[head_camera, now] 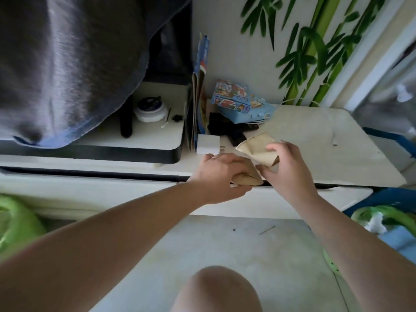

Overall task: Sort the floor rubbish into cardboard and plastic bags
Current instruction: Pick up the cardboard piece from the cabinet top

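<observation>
Seen from above, two bare forearms reached forward over a pale floor (pixel 258 255) toward a low cream shelf (pixel 315 140). Both hands grasped one crumpled piece of brown cardboard (pixel 258 146), held just above the shelf's front edge. The left hand (pixel 221 171) curled its fingers around the cardboard's lower end, at the shelf's front lip. The right hand (pixel 287 165) gripped the upper part from the right, its fingers folded over the creased sheet. The cardboard bent between the two hands, and its upper corner pointed toward the back of the shelf.

Just behind the cardboard on the shelf sat a small white block (pixel 208 144) and some black items (pixel 227 129), too dark to identify. Farther back on the shelf lay a blue cartoon-printed carton (pixel 238 102), tilted on its side. Thin flat booklets (pixel 199 93) stood upright at the shelf's left end. Left of the shelf, a white tray with a dark rim (pixel 157 140) held a round white jar (pixel 150 111), partly under a hanging grey cloth (pixel 67 64). Behind the shelf, the wall showed a green bamboo pattern (pixel 315 52). Green plastic bags (pixel 15 224) appeared at both lower edges, in front of the shelf. A bare knee (pixel 216 289) showed at the bottom.
</observation>
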